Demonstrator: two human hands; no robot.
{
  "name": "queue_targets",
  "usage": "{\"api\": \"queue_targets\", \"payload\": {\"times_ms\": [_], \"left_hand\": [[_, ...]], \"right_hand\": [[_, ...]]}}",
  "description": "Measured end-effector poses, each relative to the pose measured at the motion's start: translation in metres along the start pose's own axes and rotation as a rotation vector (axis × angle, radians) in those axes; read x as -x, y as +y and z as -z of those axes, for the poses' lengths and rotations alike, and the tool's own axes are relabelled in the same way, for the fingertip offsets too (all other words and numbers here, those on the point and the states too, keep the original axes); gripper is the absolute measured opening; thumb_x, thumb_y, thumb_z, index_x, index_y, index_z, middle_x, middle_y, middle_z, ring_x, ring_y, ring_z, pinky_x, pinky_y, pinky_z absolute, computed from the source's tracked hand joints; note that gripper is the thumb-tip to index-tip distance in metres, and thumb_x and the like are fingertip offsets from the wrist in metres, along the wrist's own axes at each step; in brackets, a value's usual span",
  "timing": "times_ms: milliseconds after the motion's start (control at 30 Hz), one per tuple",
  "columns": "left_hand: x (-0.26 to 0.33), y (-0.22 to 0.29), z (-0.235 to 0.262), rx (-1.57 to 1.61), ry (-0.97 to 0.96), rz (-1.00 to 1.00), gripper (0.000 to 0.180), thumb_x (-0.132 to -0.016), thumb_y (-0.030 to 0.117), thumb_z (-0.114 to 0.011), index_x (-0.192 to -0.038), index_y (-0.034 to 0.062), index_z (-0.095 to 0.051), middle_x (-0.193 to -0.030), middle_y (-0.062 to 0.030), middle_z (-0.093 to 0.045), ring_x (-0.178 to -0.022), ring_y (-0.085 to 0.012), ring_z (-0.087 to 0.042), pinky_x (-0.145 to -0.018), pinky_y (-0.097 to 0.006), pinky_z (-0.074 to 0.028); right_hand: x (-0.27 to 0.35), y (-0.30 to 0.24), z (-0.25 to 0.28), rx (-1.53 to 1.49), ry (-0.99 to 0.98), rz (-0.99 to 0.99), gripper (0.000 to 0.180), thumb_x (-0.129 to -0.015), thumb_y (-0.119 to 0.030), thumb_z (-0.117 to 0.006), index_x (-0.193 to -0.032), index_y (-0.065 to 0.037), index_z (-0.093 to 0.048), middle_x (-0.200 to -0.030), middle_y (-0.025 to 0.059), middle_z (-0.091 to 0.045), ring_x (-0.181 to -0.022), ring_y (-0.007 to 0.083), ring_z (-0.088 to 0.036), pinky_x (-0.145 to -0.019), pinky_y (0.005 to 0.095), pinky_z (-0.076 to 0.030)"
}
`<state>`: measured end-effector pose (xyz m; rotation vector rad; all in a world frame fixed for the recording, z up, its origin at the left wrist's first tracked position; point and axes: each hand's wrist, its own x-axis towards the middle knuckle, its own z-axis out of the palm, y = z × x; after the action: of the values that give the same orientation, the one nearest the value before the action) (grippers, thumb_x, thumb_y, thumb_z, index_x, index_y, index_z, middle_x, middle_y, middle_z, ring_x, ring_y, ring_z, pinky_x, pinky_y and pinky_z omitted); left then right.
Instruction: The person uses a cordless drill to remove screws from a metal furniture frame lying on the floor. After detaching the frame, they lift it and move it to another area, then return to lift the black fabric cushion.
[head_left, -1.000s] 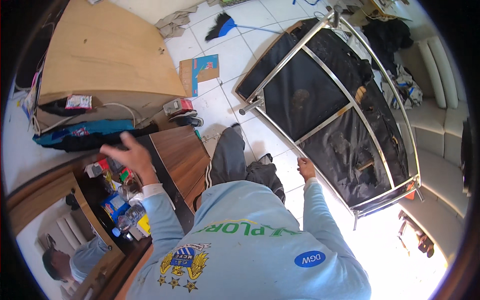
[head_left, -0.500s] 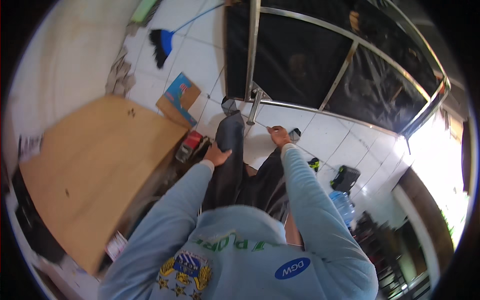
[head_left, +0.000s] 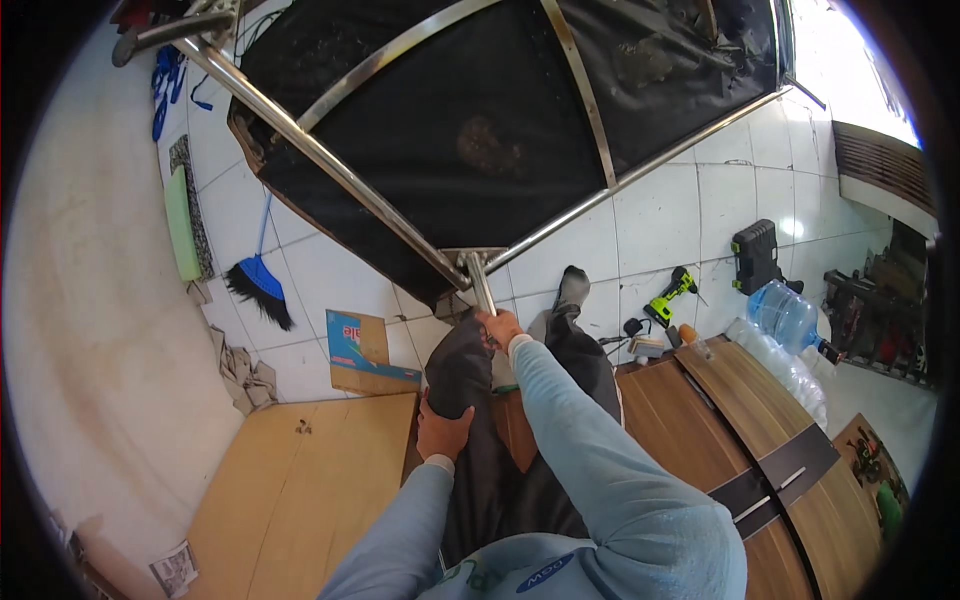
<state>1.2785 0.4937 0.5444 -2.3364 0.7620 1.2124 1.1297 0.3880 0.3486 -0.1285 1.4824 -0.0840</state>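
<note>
A large metal tube frame [head_left: 350,195] with torn black sheeting [head_left: 430,130] stands tipped in front of me. From its near corner a short metal tube leg [head_left: 482,285] sticks out toward me. My right hand [head_left: 500,328] is closed round the end of that leg, beside my left knee. Resting on my left leg in dark trousers [head_left: 460,370], my left hand [head_left: 443,430] has its thumb spread from the fingers, with no object seen in it. Some fingertips are hidden against the cloth.
A flattened cardboard box [head_left: 365,350] and a blue broom [head_left: 258,285] lie to the left, near a tan board [head_left: 300,470]. Rightward are a green cordless drill [head_left: 672,295], a black case [head_left: 757,255], a water bottle [head_left: 785,315] and wood-grain panels [head_left: 700,420].
My right hand has gone from beside my right foot to the metal leg and closed on it. My left hand stays on my left leg. The view has shifted, bringing the frame nearer.
</note>
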Motion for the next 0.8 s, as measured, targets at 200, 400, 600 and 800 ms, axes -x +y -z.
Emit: {"api": "queue_targets", "payload": {"times_ms": [200,400,600,800], "left_hand": [[0.006,0.024,0.003,-0.075,-0.007,0.055,0.102,-0.072,0.054,-0.082,-0.151,0.0088,-0.034,-0.143,-0.0213,-0.053,-0.127,-0.0368,-0.057,-0.105,-0.048,-0.048],[0.010,0.025,-0.003,-0.094,0.027,0.026,0.105,-0.071,0.056,-0.083,-0.150,0.0053,-0.034,-0.141,-0.0219,-0.055,-0.129,-0.0355,-0.057,-0.107,-0.045,-0.047],[0.003,0.020,-0.001,-0.119,0.014,-0.026,0.110,-0.069,0.059,-0.083,-0.149,0.0010,-0.034,-0.140,-0.0245,-0.055,-0.130,-0.0367,-0.056,-0.106,-0.045,-0.047],[-0.056,-0.017,-0.013,0.318,0.047,-0.161,0.102,-0.082,0.054,-0.077,-0.148,-0.0097,-0.032,-0.147,-0.0320,-0.045,-0.140,-0.0429,-0.043,-0.115,-0.045,-0.037]], "right_hand": [[0.050,0.001,-0.001,0.133,0.097,0.037,0.037,-0.087,-0.014,-0.075,-0.110,0.009,-0.058,-0.074,0.0119,-0.064,-0.057,0.0188,-0.061,-0.041,0.0334,-0.045],[0.131,-0.008,-0.005,0.059,0.077,0.043,0.034,-0.085,-0.013,-0.074,-0.106,0.009,-0.059,-0.070,0.0112,-0.063,-0.052,0.0182,-0.059,-0.037,0.0321,-0.041],[0.142,-0.006,-0.011,0.071,0.138,0.051,0.031,-0.086,-0.014,-0.073,-0.103,0.009,-0.061,-0.068,0.0111,-0.063,-0.050,0.0181,-0.059,-0.036,0.0321,-0.040],[0.194,-0.013,-0.017,0.034,0.120,-0.035,0.023,-0.085,-0.017,-0.074,-0.083,0.003,-0.065,-0.067,0.0093,-0.063,-0.053,0.0173,-0.061,-0.036,0.0314,-0.036]]}}
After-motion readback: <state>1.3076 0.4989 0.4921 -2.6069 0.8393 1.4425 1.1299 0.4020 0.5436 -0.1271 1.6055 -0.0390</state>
